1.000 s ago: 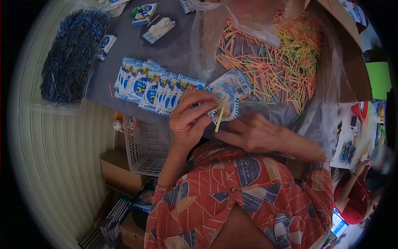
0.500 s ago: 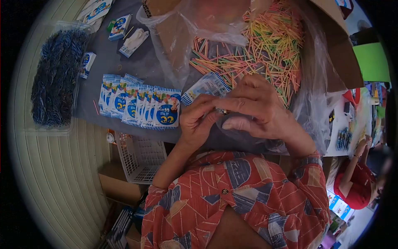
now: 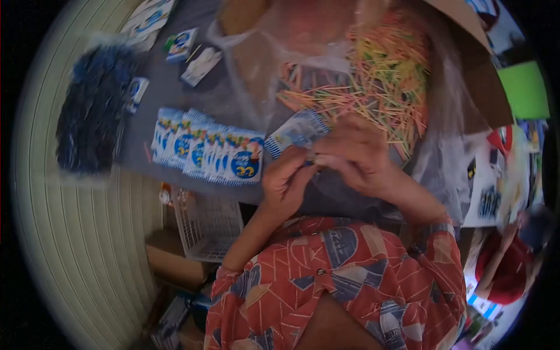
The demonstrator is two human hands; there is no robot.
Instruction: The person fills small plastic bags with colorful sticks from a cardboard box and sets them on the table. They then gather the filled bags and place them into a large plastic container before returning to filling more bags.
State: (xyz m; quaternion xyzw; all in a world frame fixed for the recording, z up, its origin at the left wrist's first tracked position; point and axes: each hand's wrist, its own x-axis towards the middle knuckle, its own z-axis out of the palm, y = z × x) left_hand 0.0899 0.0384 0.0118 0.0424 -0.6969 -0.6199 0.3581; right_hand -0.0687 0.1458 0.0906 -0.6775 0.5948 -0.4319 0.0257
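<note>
My left hand (image 3: 284, 182) and my right hand (image 3: 359, 156) meet over the front edge of the table. Thumbs and fingers of both are pinched together around something tiny between them, too blurred and covered to name. Just behind my fingers lies a blue-and-white printed packet (image 3: 297, 129), partly hidden by my right hand. To the left of my left hand, several similar packets (image 3: 245, 162) overlap in a row. Beyond my right hand spreads a heap of thin pink, orange, green and yellow sticks (image 3: 388, 76) on clear plastic.
A clear tray holds dark blue strands (image 3: 90, 111) at far left. Small printed boxes (image 3: 181, 45) lie behind the packets. Clear plastic sheeting (image 3: 446, 134) and a cardboard box (image 3: 466, 76) stand right. Below the table is a white basket (image 3: 210, 227). Another person (image 3: 504, 268) is at far right.
The whole view has shifted slightly and blurred. My right thumb and fingers have come closer together, nearer to my left fingertips. The packets and sticks keep their arrangement.
</note>
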